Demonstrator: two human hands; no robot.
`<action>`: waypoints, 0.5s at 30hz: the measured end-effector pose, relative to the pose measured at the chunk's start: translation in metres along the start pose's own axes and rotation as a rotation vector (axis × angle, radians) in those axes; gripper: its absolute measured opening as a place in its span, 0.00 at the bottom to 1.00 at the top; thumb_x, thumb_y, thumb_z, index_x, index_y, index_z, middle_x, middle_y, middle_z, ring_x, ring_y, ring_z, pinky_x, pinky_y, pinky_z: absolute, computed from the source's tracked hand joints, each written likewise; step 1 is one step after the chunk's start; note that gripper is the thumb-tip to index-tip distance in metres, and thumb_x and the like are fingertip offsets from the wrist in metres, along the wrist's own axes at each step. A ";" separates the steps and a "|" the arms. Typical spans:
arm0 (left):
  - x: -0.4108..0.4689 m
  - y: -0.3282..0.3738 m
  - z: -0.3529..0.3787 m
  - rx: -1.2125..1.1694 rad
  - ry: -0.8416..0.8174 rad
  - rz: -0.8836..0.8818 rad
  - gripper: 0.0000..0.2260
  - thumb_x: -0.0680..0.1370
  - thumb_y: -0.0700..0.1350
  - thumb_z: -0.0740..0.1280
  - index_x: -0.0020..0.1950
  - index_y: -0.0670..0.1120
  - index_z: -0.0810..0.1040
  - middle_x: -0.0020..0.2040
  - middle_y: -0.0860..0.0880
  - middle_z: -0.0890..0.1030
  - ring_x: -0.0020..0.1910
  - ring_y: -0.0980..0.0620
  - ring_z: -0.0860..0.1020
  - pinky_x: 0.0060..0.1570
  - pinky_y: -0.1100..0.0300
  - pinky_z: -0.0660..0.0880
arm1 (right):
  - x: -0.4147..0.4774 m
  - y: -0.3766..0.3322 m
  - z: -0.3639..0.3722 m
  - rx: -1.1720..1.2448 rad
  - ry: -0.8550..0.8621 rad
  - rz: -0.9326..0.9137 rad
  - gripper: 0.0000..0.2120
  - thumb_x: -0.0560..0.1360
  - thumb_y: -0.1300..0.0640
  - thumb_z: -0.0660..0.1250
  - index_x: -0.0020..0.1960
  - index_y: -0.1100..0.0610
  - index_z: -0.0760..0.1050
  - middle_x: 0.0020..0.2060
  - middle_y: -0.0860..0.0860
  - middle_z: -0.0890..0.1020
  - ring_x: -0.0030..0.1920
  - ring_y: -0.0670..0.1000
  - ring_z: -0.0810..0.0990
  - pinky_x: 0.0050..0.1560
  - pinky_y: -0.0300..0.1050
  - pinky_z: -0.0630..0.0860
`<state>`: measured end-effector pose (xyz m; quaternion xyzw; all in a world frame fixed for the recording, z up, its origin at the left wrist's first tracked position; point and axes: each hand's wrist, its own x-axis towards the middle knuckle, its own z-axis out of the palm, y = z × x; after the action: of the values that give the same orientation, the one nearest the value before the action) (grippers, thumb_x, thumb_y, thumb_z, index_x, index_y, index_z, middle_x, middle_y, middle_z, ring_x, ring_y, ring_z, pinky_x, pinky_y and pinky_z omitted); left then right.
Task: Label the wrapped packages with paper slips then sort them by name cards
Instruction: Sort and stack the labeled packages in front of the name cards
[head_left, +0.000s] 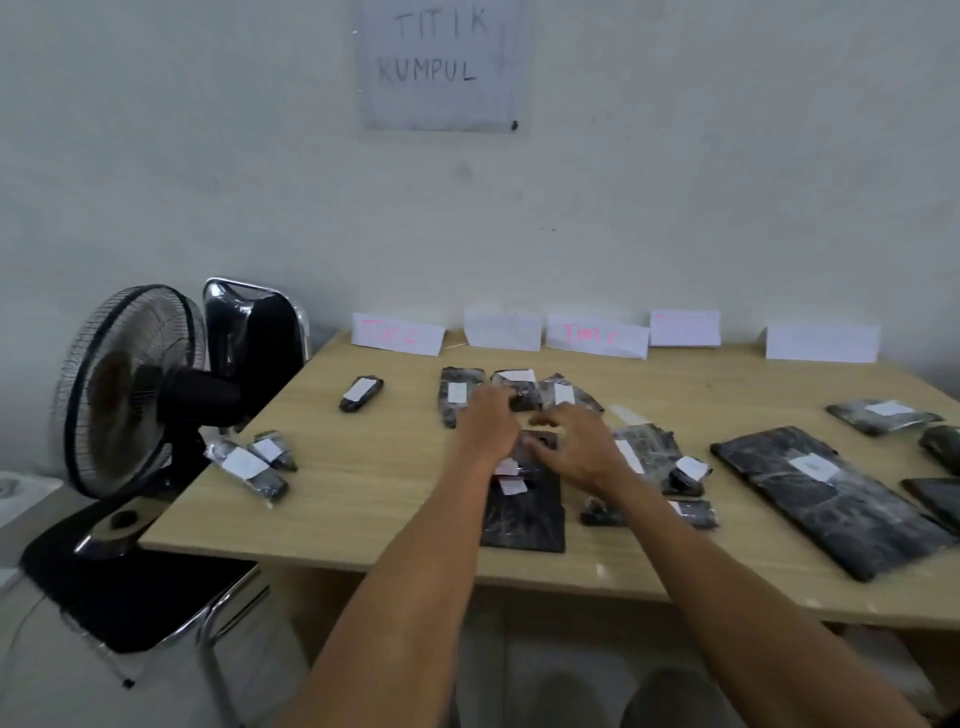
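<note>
Several black wrapped packages with white paper slips lie on the wooden table (363, 499). White name cards (597, 336) stand along its far edge, two of them with pink writing. My left hand (491, 421) reaches over a row of three small packages (457, 395); its fingertips are at the middle package (519, 387), and its grip is hidden. My right hand (571, 447) rests with loosely bent fingers on the top of a flat black package (524, 509) that carries small slips (511, 486). Motion blur hides the finger detail.
A long flat package (826, 499) and others lie at the right. One package (361, 394) and a pair (244, 462) lie at the left. A standing fan (130, 389) on a black chair (135, 582) adjoins the table's left edge. A handwritten sign (441, 62) hangs on the wall.
</note>
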<state>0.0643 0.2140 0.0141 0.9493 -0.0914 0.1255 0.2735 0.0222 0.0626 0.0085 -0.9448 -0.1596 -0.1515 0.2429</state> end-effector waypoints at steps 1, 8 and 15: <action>-0.004 -0.015 -0.006 0.036 0.006 -0.021 0.14 0.79 0.39 0.59 0.62 0.44 0.77 0.61 0.42 0.75 0.61 0.41 0.73 0.58 0.45 0.72 | 0.000 -0.010 0.006 -0.020 -0.060 -0.057 0.25 0.72 0.34 0.65 0.57 0.53 0.80 0.51 0.49 0.81 0.51 0.49 0.77 0.50 0.43 0.72; -0.026 -0.066 -0.016 0.001 0.011 -0.075 0.15 0.81 0.43 0.56 0.65 0.47 0.75 0.65 0.45 0.72 0.63 0.44 0.71 0.61 0.46 0.70 | 0.004 -0.033 0.045 -0.203 -0.081 -0.165 0.20 0.74 0.36 0.64 0.50 0.52 0.79 0.46 0.51 0.77 0.48 0.53 0.75 0.44 0.48 0.72; -0.037 -0.064 -0.015 -0.032 0.024 -0.044 0.10 0.81 0.44 0.57 0.53 0.44 0.77 0.56 0.43 0.75 0.55 0.43 0.74 0.50 0.49 0.74 | 0.005 -0.035 0.056 -0.283 -0.055 -0.112 0.18 0.77 0.38 0.59 0.51 0.52 0.75 0.48 0.50 0.77 0.49 0.53 0.74 0.46 0.48 0.71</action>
<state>0.0423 0.2793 -0.0163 0.9449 -0.0692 0.1293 0.2926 0.0250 0.1216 -0.0226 -0.9629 -0.1957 -0.1599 0.0943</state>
